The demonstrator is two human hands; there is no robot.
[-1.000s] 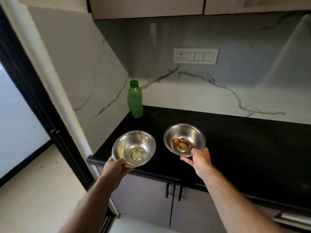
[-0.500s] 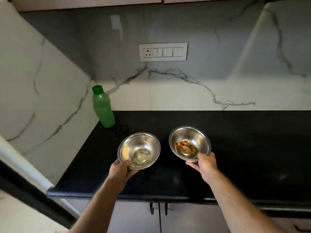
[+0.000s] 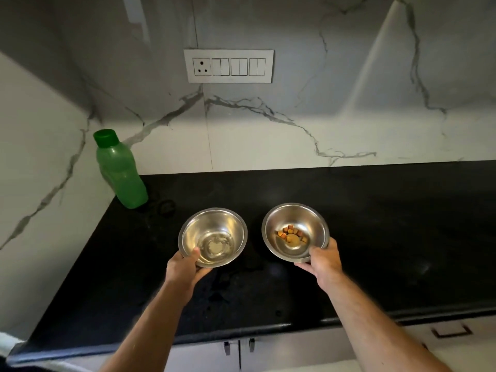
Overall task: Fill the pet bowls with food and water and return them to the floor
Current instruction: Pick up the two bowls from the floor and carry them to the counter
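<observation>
Your left hand (image 3: 185, 267) grips the near rim of a round stainless-steel bowl (image 3: 212, 236), thumb hooked over the edge inside and fingers curled beneath it. This left steel bowl holds a shallow pool of clear water (image 3: 214, 247) at its bottom. Your right hand (image 3: 323, 260) clamps the near right rim of a second round stainless-steel bowl (image 3: 295, 232), thumb on the rim and fingers wrapped underneath. A small cluster of brown and orange kibble pieces (image 3: 291, 234) lies in the bottom of that right bowl.

Both bowls sit side by side, close but apart, over the middle of the glossy black stone counter (image 3: 375, 237), nearer its left half. You cannot tell whether they rest on the counter or hang just above it.

A green plastic bottle with a green screw cap (image 3: 119, 173) stands upright in the counter's back left corner, close against the white marble-patterned wall (image 3: 295, 135), well apart from the bowls. A white switch panel with one socket (image 3: 229, 66) is set in that wall above the bowls. Below the counter's front edge, pale cabinet doors with two dark handles (image 3: 239, 347) show between your forearms.
</observation>
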